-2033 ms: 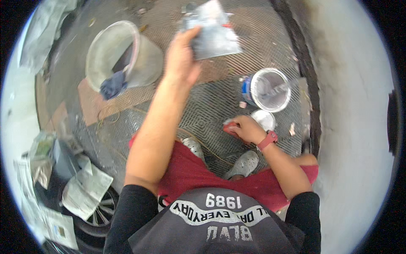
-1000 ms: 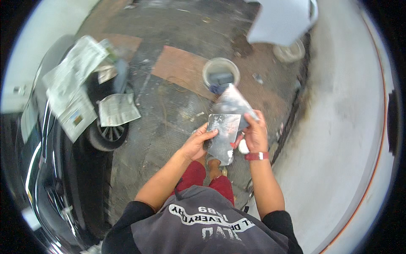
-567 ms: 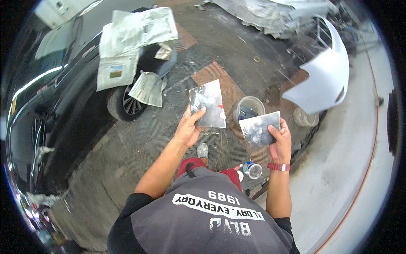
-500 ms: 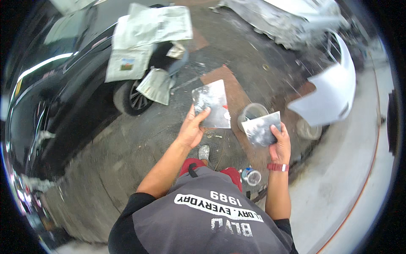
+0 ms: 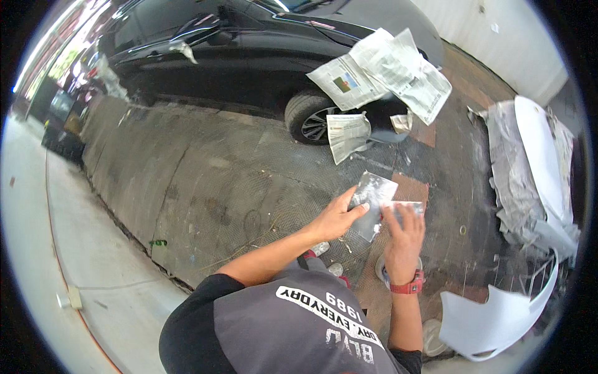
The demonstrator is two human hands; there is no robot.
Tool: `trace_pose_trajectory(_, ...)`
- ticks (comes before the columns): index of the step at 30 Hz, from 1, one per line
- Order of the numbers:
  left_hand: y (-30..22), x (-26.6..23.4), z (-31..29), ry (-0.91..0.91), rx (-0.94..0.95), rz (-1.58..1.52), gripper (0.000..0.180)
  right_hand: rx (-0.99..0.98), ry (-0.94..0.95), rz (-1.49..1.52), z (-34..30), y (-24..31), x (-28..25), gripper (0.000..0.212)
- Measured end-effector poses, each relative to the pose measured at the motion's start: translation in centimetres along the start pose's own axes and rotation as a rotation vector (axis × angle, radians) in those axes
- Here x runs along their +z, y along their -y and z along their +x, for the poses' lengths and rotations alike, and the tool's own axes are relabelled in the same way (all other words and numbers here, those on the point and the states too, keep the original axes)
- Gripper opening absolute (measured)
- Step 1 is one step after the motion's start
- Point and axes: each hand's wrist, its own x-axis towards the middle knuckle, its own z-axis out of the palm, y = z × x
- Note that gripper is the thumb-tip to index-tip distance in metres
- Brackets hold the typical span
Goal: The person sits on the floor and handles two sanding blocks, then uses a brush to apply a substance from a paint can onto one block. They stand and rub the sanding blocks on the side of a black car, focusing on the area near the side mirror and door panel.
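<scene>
My left hand (image 5: 337,216) grips a thin rectangular plate (image 5: 375,187), smeared dark grey and whitish, with the thumb on its top face. Close beside it, my right hand (image 5: 405,240), with a red watch on the wrist, holds a smaller flat plate (image 5: 413,204). The fingers lie over most of this smaller plate, so only its pale far edge shows. Motion blurs the right fingers. The two plates are side by side, and I cannot tell whether they touch. A round tub (image 5: 381,268) on the floor is partly hidden behind my right wrist.
A black car (image 5: 249,75) stands ahead, newspaper sheets (image 5: 398,68) over its front corner and a piece by the wheel (image 5: 311,118). To the right are a white body panel (image 5: 492,321) and a paper-draped stand (image 5: 507,156) bearing another white panel. A pale wall (image 5: 37,249) runs along the left.
My view has swung left, bringing more of the car into sight. The hands have come together, and the right hand's plate has moved beside the left one.
</scene>
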Motion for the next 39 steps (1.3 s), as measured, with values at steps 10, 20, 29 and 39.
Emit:
trace_pose_trajectory(10, 3.3, 3.0, -3.3, -0.587, 0.032, -0.649, 0.043, -0.376, 0.153, 0.207, -2.5, -2.0, -2.6, 0.067)
trace_pose_trajectory(20, 1.4, 2.4, -6.2, -0.61, 0.074, -0.608, 0.039, -0.394, 0.227, 0.164, 0.2, -3.1, -0.3, 0.063)
trace_pose_trajectory(29, 0.8, -4.1, -7.6, -0.741, 0.182, -0.309, 0.044, -0.498, 0.159, 0.08, 6.2, 2.3, 1.6, 0.065)
trace_pose_trajectory(39, 3.3, -24.7, -10.8, -0.989, 0.266, -0.677, 0.038, -0.85, 0.268, 0.35, 15.4, 21.1, 8.5, 0.064)
